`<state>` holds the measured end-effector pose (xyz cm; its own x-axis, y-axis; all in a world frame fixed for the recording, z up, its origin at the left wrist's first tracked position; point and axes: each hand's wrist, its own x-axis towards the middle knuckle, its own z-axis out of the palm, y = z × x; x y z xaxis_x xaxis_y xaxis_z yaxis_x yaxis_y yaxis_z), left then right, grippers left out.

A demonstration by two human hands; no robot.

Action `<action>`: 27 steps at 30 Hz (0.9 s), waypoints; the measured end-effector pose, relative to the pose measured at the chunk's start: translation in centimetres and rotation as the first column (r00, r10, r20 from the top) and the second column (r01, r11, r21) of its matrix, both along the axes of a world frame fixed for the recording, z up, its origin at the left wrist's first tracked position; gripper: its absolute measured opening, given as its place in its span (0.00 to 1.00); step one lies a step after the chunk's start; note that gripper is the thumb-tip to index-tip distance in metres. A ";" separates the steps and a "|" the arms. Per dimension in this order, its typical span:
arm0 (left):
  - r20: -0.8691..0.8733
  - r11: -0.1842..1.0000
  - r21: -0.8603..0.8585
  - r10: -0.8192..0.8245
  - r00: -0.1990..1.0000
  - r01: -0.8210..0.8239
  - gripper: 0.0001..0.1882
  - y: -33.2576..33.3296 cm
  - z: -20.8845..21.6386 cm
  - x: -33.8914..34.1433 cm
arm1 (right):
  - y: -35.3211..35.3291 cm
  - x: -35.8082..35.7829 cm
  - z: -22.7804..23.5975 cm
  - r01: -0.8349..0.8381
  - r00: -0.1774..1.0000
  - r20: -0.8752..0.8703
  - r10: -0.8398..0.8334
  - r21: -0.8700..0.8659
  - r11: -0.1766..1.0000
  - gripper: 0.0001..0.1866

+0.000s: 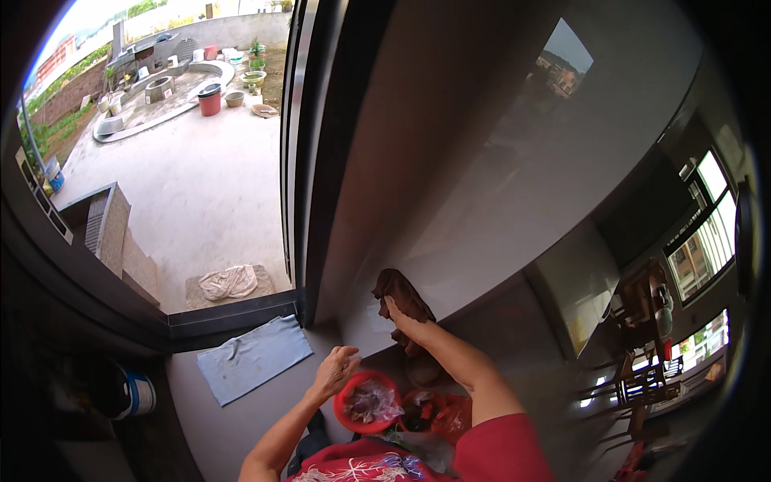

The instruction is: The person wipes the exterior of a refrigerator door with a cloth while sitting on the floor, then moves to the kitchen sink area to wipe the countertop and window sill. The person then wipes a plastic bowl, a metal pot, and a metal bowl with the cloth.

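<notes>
My right hand (pixel 392 310) presses a dark brown cloth (pixel 405 296) against the lower part of a smooth, pale grey wall panel (pixel 482 209). Folds of the cloth hang below and around the fingers, partly hiding them. My left hand (pixel 336 371) is held in the air left of the panel, its fingers loosely bent and apart, with nothing visible in them. Below it is a red tub (pixel 341 411) with clear plastic inside. Beside the tub lie red plastic bags (pixel 454 418), their contents hard to make out.
A light blue mat (pixel 253 357) lies on the floor by the dark-framed doorway (pixel 233 317). Outside, a crumpled cloth (pixel 229 283) rests on a doormat, and a red bucket (pixel 210 102) stands farther off. A white-and-blue pail (pixel 138 392) is at left; wooden chairs (pixel 630 386) are at right.
</notes>
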<state>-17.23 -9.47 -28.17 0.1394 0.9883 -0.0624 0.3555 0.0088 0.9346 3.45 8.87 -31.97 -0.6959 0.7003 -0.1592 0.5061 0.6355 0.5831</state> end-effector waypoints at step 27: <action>0.178 0.958 -0.173 0.257 0.950 -0.227 0.16 -4.9 -3.6 -1.9 | 3.9 -5.1 7.5 0.114 0.993 -0.070 -0.090 0.595 0.795 0.13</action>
